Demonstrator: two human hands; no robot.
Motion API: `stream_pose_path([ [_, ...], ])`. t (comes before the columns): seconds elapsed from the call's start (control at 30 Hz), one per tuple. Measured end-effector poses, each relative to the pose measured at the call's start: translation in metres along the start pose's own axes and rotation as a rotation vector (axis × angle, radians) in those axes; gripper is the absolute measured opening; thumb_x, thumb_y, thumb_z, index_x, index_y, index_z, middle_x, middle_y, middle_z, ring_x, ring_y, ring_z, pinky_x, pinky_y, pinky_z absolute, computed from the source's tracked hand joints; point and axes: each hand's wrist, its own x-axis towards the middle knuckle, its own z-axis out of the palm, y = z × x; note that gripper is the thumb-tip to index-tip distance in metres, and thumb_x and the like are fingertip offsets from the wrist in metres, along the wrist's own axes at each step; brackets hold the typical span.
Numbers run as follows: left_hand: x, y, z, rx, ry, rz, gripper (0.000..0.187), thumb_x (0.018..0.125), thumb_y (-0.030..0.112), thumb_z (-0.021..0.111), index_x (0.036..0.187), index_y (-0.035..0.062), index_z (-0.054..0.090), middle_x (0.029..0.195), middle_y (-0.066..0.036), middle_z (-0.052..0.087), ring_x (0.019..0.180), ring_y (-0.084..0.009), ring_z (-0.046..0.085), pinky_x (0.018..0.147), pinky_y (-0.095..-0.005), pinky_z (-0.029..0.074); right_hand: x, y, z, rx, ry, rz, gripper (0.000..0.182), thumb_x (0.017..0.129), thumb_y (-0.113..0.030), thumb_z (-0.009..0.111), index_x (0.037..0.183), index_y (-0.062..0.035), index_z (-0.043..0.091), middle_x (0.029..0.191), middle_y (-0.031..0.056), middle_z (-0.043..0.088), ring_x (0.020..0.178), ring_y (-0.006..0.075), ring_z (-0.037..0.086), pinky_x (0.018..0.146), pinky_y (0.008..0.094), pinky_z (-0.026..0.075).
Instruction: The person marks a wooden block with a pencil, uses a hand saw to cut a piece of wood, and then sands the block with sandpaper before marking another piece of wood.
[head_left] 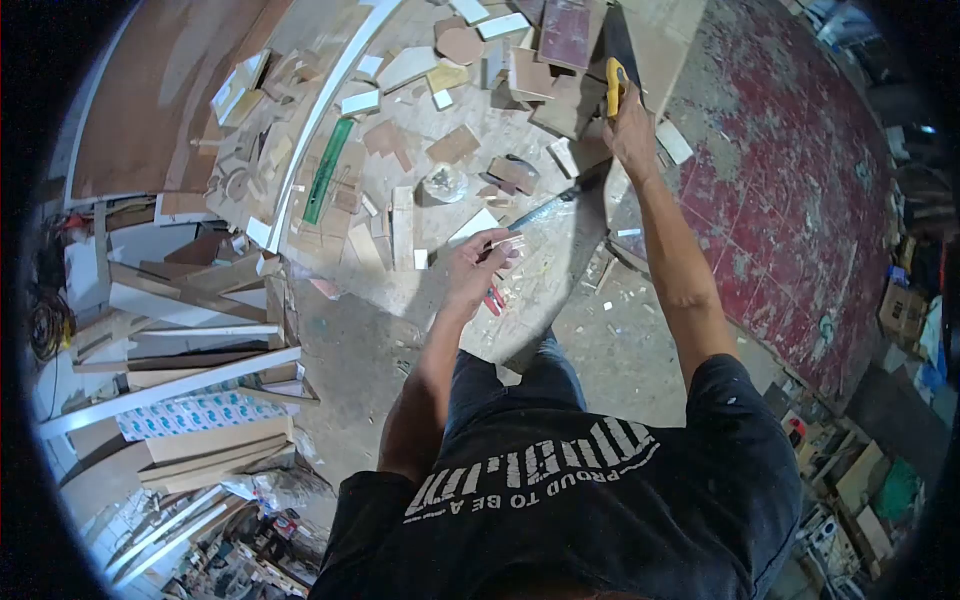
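Note:
My right hand (pixel 632 130) is closed around the yellow handle (pixel 613 85) of a handsaw at the far right corner of the workbench. The dark saw blade (pixel 621 38) points away from me. Near the bench's front edge, my left hand (pixel 478 268) has its fingers pinched around a small, pale, thin piece (pixel 514 245), whose kind I cannot make out. Just below that hand lies a red-handled tool (pixel 494 300). A long bluish strip-like tool (pixel 543 210) rests beyond the fingers, partly in shadow.
Wood offcuts (pixel 453 144), a green straight tool (pixel 328 170) and a clear tub (pixel 444 184) lie across the workbench (pixel 400 290). To the right is a worn red surface (pixel 770 200). Stacked boards (pixel 200 385) stand at left; debris litters the floor (pixel 350 350).

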Motion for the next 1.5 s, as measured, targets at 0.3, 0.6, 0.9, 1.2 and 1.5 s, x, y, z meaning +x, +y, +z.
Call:
stream_pose_path([
  [0.3,0.052,-0.073,0.055,0.471,-0.248,0.364,0.025,0.080,0.002,0.072,0.102,0.0028,0.061,0.108,-0.005,0.066,0.091,-0.0118,0.060,0.085,-0.0235,0.048,-0.128,-0.034,-0.171,0.636,0.548,0.323,0.044,0.089,-0.018,0.066,0.128,-0.0004,0.056,0.096,0.0090,0.066,0.078,0.0159,0.063,0.066,0.0303,0.051],
  [0.6,0.064,-0.110,0.056,0.958,-0.483,0.967,0.023,0.076,0.000,0.068,0.099,-0.0004,0.061,0.118,-0.018,0.059,0.113,-0.0354,0.051,0.099,-0.0409,0.041,-0.417,-0.140,-0.171,1.013,0.528,0.939,0.050,0.098,-0.033,0.053,0.133,0.0019,0.053,0.086,-0.0001,0.057,0.071,0.0064,0.049,0.061,0.0201,0.038],
  [0.9,0.075,-0.133,0.048,0.893,-0.535,1.088,0.029,0.080,0.001,0.061,0.109,-0.0019,0.062,0.118,-0.020,0.060,0.113,-0.0368,0.053,0.098,-0.0412,0.043,-0.488,-0.245,-0.050,0.529,0.452,0.759,0.052,0.096,-0.022,0.057,0.141,0.0019,0.044,0.127,0.0195,0.059,0.105,0.0229,0.061,0.088,0.0310,0.048],
  [1.2,0.078,-0.141,0.055,0.801,-0.388,0.753,0.042,0.077,0.002,0.064,0.119,0.0003,0.062,0.109,-0.015,0.068,0.100,-0.0213,0.064,0.088,-0.0314,0.049,-0.481,-0.254,-0.012,0.713,0.438,0.754,0.049,0.097,-0.019,0.054,0.140,0.0022,0.044,0.128,0.0272,0.057,0.115,0.0372,0.059,0.096,0.0392,0.046],
  [1.5,0.080,-0.149,0.057,0.790,-0.293,0.759,0.035,0.079,0.008,0.068,0.113,-0.0007,0.066,0.110,-0.016,0.069,0.099,-0.0231,0.067,0.087,-0.0302,0.051,-0.498,-0.252,0.004,0.689,0.403,0.724,0.050,0.096,-0.016,0.054,0.141,0.0028,0.042,0.128,0.0263,0.057,0.109,0.0378,0.060,0.093,0.0405,0.046],
])
